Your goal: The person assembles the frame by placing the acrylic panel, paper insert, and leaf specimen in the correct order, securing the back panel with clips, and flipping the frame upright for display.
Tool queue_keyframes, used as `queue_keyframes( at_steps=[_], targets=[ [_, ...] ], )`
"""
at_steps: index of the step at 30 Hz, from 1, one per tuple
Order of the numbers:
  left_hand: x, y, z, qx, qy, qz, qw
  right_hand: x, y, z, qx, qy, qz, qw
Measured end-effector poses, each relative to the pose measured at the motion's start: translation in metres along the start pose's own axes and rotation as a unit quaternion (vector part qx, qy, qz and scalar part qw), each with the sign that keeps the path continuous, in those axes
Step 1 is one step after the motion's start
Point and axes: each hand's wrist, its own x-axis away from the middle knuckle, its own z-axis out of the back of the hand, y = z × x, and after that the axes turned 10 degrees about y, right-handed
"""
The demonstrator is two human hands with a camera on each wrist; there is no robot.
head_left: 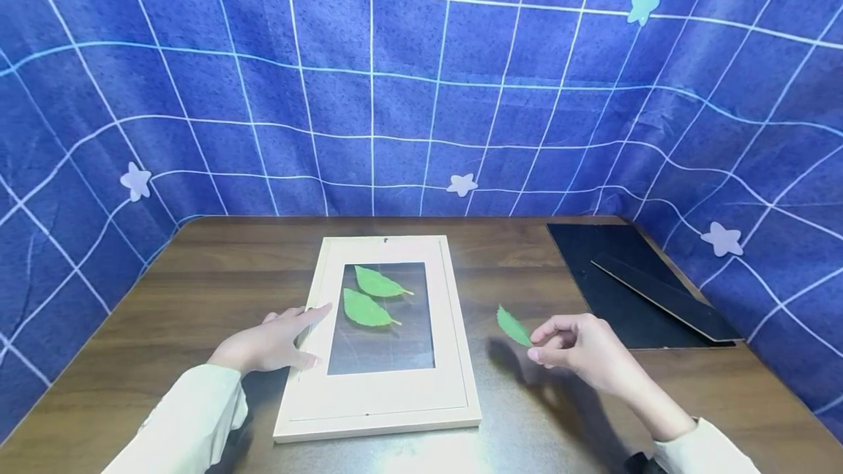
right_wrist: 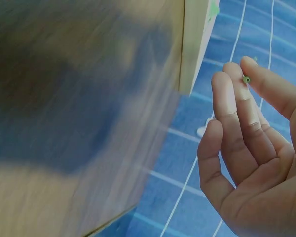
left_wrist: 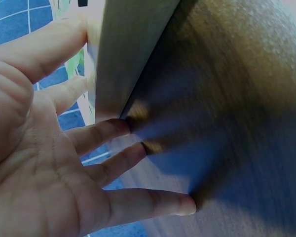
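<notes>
A cream picture frame (head_left: 388, 395) lies flat on the table with a see-through pane in its middle. Two green leaves (head_left: 377, 282) rest on the pane, one above the other, stems pointing right. My left hand (head_left: 273, 340) rests at the frame's left side, thumb and index finger on the border, the other fingers (left_wrist: 153, 203) spread and touching the tabletop. To the right of the frame, my right hand (head_left: 585, 348) pinches a third leaf (head_left: 513, 325) by its stem, over the table. Only the stem's cut end (right_wrist: 246, 79) shows clearly between thumb and fingertips in the right wrist view.
A black backing board (head_left: 579, 251) lies at the table's right side, with a narrow black strip (head_left: 665, 297) lying slanted across it. The brown wooden table (head_left: 230, 262) meets a blue curtain (head_left: 408, 93) with white lines and stars at its back and sides.
</notes>
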Motion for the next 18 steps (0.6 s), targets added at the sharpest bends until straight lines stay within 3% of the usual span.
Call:
queue_keyframes(
  at_steps=[8, 18],
  targets=[
    [0.001, 0.002, 0.0, 0.007, 0.0, 0.013, 0.9999, -0.013, -0.019, -0.029, 0.027, -0.022, 0.041, 0.9986],
    [0.001, 0.001, 0.001, 0.005, 0.002, 0.005, 1.0, -0.03, -0.043, -0.064, 0.07, -0.014, 0.089, 0.9935]
  ],
)
